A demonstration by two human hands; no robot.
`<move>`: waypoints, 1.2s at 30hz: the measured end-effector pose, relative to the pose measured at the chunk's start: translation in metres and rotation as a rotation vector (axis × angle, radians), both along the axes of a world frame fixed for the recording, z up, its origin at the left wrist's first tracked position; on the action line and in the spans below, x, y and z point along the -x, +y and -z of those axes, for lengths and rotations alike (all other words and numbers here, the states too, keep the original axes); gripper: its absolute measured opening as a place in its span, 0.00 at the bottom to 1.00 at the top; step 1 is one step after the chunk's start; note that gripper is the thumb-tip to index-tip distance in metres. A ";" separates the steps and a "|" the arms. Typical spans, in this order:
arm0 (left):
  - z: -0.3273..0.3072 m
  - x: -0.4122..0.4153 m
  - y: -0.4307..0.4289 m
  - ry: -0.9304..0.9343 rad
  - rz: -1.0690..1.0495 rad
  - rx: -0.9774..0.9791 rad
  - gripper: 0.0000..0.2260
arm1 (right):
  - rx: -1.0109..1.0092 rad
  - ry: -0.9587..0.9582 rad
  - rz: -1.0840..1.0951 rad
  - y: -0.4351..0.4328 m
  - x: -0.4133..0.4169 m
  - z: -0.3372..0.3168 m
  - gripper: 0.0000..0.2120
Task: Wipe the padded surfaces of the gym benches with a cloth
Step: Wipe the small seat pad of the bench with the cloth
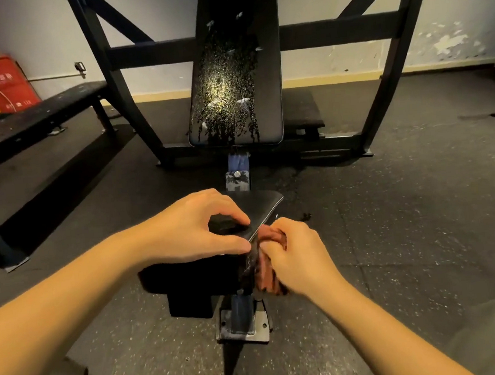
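Wiping the seat edge: the right hand (296, 256) grips a cloth (268, 279) against the seat pad (261, 207).
The left hand (194, 228) pinches the pad steady; the wet backrest (231, 83) likely comes next.

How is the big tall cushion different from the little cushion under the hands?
The back pad is long and stands tilted up; the seat pad is short and lies nearly flat. The back pad's cover is cracked and flaking; the seat pad's looks smooth. The left hand and a cloth touch the seat pad, not the back pad. Both are black.
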State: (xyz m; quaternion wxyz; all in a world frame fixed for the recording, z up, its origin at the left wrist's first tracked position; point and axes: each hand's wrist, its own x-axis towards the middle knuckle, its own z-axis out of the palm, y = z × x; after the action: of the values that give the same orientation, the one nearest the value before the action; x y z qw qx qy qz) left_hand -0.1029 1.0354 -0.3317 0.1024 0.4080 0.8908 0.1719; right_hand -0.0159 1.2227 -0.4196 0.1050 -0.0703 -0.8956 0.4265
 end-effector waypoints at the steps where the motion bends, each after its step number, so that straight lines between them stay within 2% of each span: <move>1: -0.002 0.004 0.004 -0.029 -0.008 0.016 0.25 | -0.017 -0.051 0.027 0.008 0.014 0.004 0.08; 5: -0.003 0.018 0.017 -0.029 -0.014 0.086 0.21 | 0.100 -0.144 0.148 0.033 0.063 0.036 0.10; 8: 0.006 0.021 0.011 -0.036 -0.029 0.091 0.30 | 0.151 -0.136 0.213 0.048 0.088 0.055 0.09; 11: 0.012 0.020 0.008 -0.036 -0.032 0.045 0.32 | 0.151 -0.149 0.257 0.053 0.101 0.061 0.05; 14: 0.011 0.018 0.009 -0.025 -0.018 0.043 0.33 | 0.084 -0.127 0.196 0.050 0.092 0.047 0.05; 17: 0.014 0.019 0.009 0.000 0.002 0.053 0.33 | 0.082 -0.044 0.036 0.045 0.061 0.024 0.05; 20: 0.016 0.017 0.010 0.036 0.024 0.049 0.32 | 0.070 -0.041 -0.072 0.042 0.043 0.017 0.06; 27: 0.012 0.014 0.012 -0.055 -0.053 0.046 0.32 | 0.114 -0.102 0.286 0.045 0.096 0.056 0.04; 29: 0.011 0.014 0.011 -0.080 -0.063 0.032 0.31 | 0.105 -0.105 0.332 0.038 0.097 0.061 0.05; 32: 0.011 0.013 0.011 -0.071 -0.056 0.029 0.30 | 0.164 -0.055 0.209 0.037 0.079 0.046 0.05; 36: 0.012 0.014 0.012 -0.056 -0.043 0.035 0.31 | 0.146 0.002 -0.163 0.042 0.037 0.022 0.05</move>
State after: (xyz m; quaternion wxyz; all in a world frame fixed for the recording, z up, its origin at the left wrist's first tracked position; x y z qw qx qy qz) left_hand -0.1167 1.0475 -0.3435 0.1304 0.3820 0.8990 0.1699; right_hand -0.0525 1.2643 -0.4417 0.0655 -0.0040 -0.8649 0.4977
